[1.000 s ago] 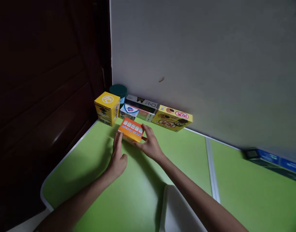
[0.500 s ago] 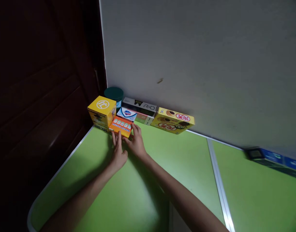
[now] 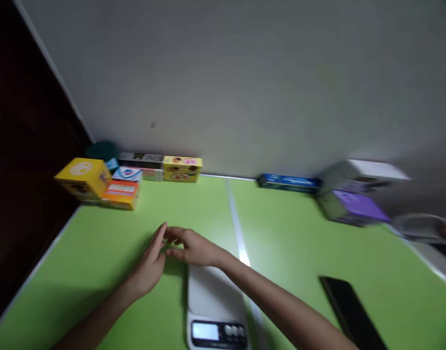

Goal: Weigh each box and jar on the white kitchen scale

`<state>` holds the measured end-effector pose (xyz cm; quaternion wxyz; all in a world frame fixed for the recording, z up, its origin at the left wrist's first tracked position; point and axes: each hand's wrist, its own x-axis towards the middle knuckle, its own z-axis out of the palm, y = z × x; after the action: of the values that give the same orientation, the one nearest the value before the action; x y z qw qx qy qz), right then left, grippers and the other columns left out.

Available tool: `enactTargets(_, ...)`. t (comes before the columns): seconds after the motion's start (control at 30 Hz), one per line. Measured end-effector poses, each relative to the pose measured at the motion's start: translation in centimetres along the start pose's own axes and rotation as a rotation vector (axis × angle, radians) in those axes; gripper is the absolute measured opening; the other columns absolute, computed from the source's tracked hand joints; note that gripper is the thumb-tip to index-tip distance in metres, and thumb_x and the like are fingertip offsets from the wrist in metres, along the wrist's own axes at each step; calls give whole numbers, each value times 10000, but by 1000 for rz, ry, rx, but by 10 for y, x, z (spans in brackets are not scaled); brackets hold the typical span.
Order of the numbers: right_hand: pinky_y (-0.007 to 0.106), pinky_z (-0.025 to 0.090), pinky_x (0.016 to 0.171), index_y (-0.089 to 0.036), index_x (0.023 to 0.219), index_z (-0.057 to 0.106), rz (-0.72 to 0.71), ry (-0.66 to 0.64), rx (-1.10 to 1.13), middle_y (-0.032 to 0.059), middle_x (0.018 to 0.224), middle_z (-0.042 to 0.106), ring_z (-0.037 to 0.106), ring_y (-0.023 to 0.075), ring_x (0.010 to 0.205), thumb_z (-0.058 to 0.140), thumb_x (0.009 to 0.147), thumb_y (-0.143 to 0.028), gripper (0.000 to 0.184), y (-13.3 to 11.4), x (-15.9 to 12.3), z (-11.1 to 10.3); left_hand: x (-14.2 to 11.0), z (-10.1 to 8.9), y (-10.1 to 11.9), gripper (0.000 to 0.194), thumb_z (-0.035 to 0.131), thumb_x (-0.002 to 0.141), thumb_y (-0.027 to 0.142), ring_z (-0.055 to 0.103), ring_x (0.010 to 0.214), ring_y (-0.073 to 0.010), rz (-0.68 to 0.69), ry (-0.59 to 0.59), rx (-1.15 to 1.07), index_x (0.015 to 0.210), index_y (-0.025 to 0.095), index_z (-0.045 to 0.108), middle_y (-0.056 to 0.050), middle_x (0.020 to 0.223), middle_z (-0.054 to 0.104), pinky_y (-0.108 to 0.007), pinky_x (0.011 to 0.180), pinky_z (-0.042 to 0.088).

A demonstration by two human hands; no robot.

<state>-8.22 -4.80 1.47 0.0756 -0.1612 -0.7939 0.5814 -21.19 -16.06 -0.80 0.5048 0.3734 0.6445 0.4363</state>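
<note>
My left hand (image 3: 149, 266) is over the green table with its fingers stretched out, holding nothing. My right hand (image 3: 194, 247) meets it near the fingertips, fingers loosely bent and apart, also without anything in it. Under my right wrist lies a white digital kitchen scale (image 3: 215, 296) with a lit display and dark button panel. Beyond both hands, the orange box (image 3: 121, 194) rests at the far left, beside a yellow cube-shaped box (image 3: 83, 179). A white and blue soap box (image 3: 127, 174) sits just behind the orange one.
A dark green-lidded tub (image 3: 102, 149), a grey-black box (image 3: 141, 160) and a yellow biscuit box (image 3: 182, 169) line the wall. Further right are a long blue box (image 3: 290, 183), a white box (image 3: 376, 170) and a purple box (image 3: 361, 206). A black phone-like slab (image 3: 350, 308) lies front right.
Both hands have left the orange box and come back toward the scale. The view has swung right, bringing the scale, the purple box and the black slab into sight.
</note>
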Motion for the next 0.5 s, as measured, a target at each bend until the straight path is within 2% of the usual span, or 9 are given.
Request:
enactTargets(0.07, 376, 510, 886, -145, 1211, 591, 66, -7, 132, 102, 1096, 681, 647, 212, 967, 617, 811, -178, 402, 0, -63, -16, -17, 38, 15, 752, 478, 790, 223, 415, 1355, -277, -125, -171, -21, 1493, 175, 215, -147, 1543, 300, -474, 1136, 279)
enactTargets(0.13, 388, 496, 917, -145, 1221, 587, 121, 44, 296, 110, 1120, 676, 648, 215, 1001, 646, 814, -250, 424, 7, -124, -34, -24, 81, 31, 765, 502, 789, 275, 394, 1367, -294, -224, -311, 14, 1495, 190, 220, -139, 1546, 294, -492, 1135, 270)
enactTargets(0.2, 400, 474, 959, -154, 1208, 597, 126, 173, 440, 106, 1138, 674, 642, 214, 1039, 681, 799, -297, 442, 19, -182, -50, -22, 132, 45, 755, 525, 799, 351, 360, 1385, -308, -235, -423, 75, 1490, 224, 249, -109, 1558, 271, -511, 1139, 249)
enactTargets(0.27, 411, 458, 988, -172, 1188, 614, 113, 348, 522, 97, 1147, 676, 637, 211, 1064, 693, 799, -320, 424, 37, -236, -67, -11, 191, 58, 737, 530, 812, 432, 324, 1402, -316, -155, -506, 121, 1480, 236, 289, -85, 1562, 267, -516, 1147, 225)
enactTargets(0.37, 438, 436, 1014, -205, 1139, 645, 154, 710, 511, 94, 1143, 690, 629, 224, 1097, 695, 796, -379, 388, 73, -305, -103, 23, 288, 72, 697, 501, 846, 464, 265, 1430, -289, 43, -586, 159, 1469, 206, 327, -73, 1557, 278, -470, 1168, 191)
enactTargets(0.43, 456, 435, 1008, -207, 1081, 668, 221, 1052, 446, 108, 1112, 707, 633, 249, 1095, 706, 750, -463, 421, 104, -342, -139, 56, 349, 79, 663, 468, 865, 388, 222, 1448, -251, 122, -555, 163, 1465, 140, 329, -93, 1557, 263, -414, 1184, 151)
enactTargets(0.5, 469, 441, 995, -198, 1030, 681, 298, 1416, 338, 129, 1130, 697, 619, 284, 1117, 699, 679, -553, 499, 137, -371, -183, 92, 402, 86, 634, 432, 885, 351, 201, 1454, -219, 145, -515, 160, 1461, 106, 328, -108, 1557, 251, -365, 1190, 120)
